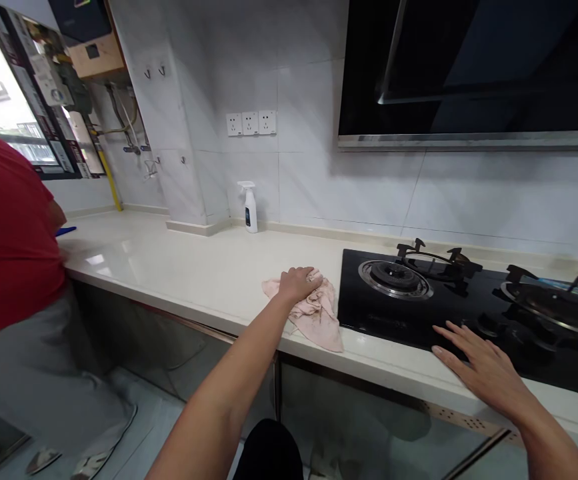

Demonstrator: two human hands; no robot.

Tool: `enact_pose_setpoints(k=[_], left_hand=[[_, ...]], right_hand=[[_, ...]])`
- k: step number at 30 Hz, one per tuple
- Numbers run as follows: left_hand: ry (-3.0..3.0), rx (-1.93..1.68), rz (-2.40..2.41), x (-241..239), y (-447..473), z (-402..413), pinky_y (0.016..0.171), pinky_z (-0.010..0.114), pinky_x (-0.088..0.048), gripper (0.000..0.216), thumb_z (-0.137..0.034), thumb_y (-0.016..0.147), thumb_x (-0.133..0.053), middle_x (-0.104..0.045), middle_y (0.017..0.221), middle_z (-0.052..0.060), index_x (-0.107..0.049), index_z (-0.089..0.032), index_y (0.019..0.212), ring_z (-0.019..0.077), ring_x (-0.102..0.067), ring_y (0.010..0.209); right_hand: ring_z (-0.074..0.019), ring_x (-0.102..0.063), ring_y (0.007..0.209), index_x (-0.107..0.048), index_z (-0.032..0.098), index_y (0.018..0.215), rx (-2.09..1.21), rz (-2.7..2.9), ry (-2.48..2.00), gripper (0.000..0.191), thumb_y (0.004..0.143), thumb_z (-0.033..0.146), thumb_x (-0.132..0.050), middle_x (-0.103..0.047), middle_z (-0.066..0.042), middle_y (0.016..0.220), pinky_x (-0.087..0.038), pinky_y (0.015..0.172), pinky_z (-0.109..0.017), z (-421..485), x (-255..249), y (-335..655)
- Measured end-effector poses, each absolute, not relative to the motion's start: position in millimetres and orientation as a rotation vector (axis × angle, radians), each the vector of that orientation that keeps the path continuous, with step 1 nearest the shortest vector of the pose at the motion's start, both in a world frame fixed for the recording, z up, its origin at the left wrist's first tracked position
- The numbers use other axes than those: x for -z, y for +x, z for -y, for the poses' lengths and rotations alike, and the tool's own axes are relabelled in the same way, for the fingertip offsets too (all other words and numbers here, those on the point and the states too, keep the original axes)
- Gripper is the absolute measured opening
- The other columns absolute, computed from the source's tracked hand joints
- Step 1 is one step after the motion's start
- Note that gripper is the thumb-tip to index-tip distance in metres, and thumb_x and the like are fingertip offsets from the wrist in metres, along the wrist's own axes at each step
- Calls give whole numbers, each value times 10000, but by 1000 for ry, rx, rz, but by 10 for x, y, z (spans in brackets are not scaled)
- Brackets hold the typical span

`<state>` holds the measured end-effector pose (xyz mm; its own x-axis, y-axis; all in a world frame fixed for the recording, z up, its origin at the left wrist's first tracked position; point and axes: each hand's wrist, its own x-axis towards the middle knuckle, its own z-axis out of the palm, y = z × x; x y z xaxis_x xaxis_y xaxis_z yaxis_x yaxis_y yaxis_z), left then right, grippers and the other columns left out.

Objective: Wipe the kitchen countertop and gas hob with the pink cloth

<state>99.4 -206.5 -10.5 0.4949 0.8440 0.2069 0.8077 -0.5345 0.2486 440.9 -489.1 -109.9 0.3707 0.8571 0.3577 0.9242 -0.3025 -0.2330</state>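
A crumpled pale pink cleaning cloth (pixel 321 317) lies on the white countertop (pixel 203 267), just left of the black gas stove (pixel 379 313). My left hand (pixel 299 283) presses down on it, fingers curled into the folds. One corner of the fabric reaches the counter's front edge. My right hand (pixel 481 363) rests with fingers spread over the front edge of the stove, holding nothing. Close by it are the control knobs (pixel 489 325), partly in shadow.
A white spray bottle (pixel 250 208) stands against the tiled wall below the sockets (pixel 251 123). One pot support (pixel 439 260) sits off its burner at the stove's back. A range hood (pixel 469 73) overhangs the stove. At the left stands a person in a red shirt (pixel 9 227).
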Motion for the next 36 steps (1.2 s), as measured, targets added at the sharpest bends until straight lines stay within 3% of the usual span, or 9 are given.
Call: enact_pose_setpoints(k=[14, 21, 27, 33, 36], left_hand=[[2760, -255, -1398, 121, 1071, 2139, 1128, 551, -376, 557, -616, 1026, -360, -570, 1564, 91, -535, -312, 1459, 340, -503, 1415], [2856, -269, -1318, 129, 920, 2698, 1138, 559, -391, 532, -539, 1058, -360, -545, 1586, 121, -545, -240, 1456, 336, -525, 1409], [2968, -354, -1105, 186, 569, 3157, 1194, 542, -359, 556, -558, 1084, -321, -482, 1654, 91, -536, -266, 1505, 317, -472, 1479], [2919, -196, -1028, 99, 606, 3011, 1198, 588, -360, 559, -546, 1084, -324, -450, 1675, 104, -494, -284, 1548, 328, -438, 1516], [2958, -130, -1063, 79, 819, 2776, 1210, 552, -357, 542, -544, 1095, -309, -403, 1707, 73, -473, -311, 1556, 294, -380, 1552]], right_hand=[[-361, -310, 1587, -603, 365, 1476, 229, 1576, -2253, 694, 959, 764, -366, -477, -26, 1647, -296, 1258, -645, 4883, 1069, 4367], [-355, -308, 1588, -610, 351, 1476, 234, 1568, -2257, 704, 953, 758, -374, -472, -31, 1649, -280, 1270, -641, 4842, 1095, 4364], [-352, -287, 1597, -603, 368, 1484, 219, 1574, -2246, 699, 958, 767, -373, -451, -17, 1662, -273, 1277, -640, 4849, 1069, 4295], [-349, -289, 1597, -582, 344, 1508, 264, 1592, -2262, 758, 949, 798, -345, -445, -32, 1665, -265, 1282, -641, 4893, 1090, 4270], [-353, -291, 1595, -570, 339, 1519, 291, 1597, -2265, 787, 940, 816, -333, -442, -33, 1668, -255, 1283, -649, 4919, 1098, 4257]])
